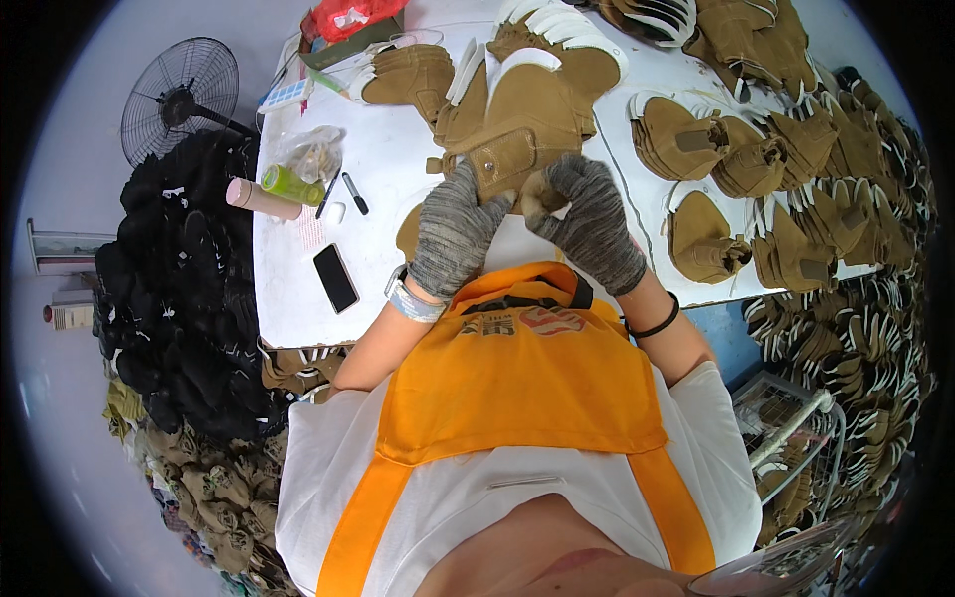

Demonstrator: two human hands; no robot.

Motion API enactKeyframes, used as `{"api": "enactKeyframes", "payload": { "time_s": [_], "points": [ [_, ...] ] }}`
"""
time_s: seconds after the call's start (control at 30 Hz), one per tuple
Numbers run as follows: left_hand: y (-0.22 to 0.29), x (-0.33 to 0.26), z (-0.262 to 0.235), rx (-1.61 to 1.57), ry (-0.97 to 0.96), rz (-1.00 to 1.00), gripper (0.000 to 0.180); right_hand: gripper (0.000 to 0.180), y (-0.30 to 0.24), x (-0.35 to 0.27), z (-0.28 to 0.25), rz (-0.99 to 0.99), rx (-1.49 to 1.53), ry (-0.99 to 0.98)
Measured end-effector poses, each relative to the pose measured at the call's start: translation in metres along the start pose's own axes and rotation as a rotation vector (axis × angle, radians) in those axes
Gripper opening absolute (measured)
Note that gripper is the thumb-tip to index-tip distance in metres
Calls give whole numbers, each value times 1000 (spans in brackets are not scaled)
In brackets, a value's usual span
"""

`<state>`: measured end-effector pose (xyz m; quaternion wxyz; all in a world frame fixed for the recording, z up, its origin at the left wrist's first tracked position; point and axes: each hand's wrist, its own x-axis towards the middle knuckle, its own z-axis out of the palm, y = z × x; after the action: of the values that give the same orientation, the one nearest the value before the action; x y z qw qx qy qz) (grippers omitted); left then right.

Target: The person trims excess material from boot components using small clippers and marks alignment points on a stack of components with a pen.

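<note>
Both my hands wear grey knit gloves. My left hand (453,229) rests its fingers on the lower edge of a tan suede shoe upper (512,139) that tops a stack on the white table (388,169). My right hand (592,219) pinches a tan suede piece (542,194) beside that stack, fingers curled around it. The stacked uppers have white lining edges (522,60) fanning out toward the back.
More piles of tan uppers (776,149) cover the table's right side and a heap (856,328) beyond it. A black phone (335,278), a marker (354,193), a green bottle (291,185) and a cardboard tube (261,198) lie at left. Black pieces (189,289) and a fan (179,98) lie further left.
</note>
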<state>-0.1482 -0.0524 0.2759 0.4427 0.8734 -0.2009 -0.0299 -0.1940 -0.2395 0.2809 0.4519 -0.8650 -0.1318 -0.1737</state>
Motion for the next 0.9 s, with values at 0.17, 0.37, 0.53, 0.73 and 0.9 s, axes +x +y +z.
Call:
{"api": "enactKeyframes", "payload": {
  "time_s": [0.17,0.37,0.53,0.73,0.9],
  "points": [
    [-15,12,4,-257,62,34,43,29,15,-25,13,-16,71,225],
    [-24,6,-5,-507,-66,-89,37,23,153,-60,-55,483,-193,377],
    [-17,2,-1,-744,-128,-313,41,30,224,-134,-31,745,-840,-265],
    [-8,-1,-9,-826,-89,-318,38,22,258,-147,20,898,-804,-256],
    [-5,5,-11,-822,-75,-265,40,37,323,-144,16,942,-109,47]
  ]
}}
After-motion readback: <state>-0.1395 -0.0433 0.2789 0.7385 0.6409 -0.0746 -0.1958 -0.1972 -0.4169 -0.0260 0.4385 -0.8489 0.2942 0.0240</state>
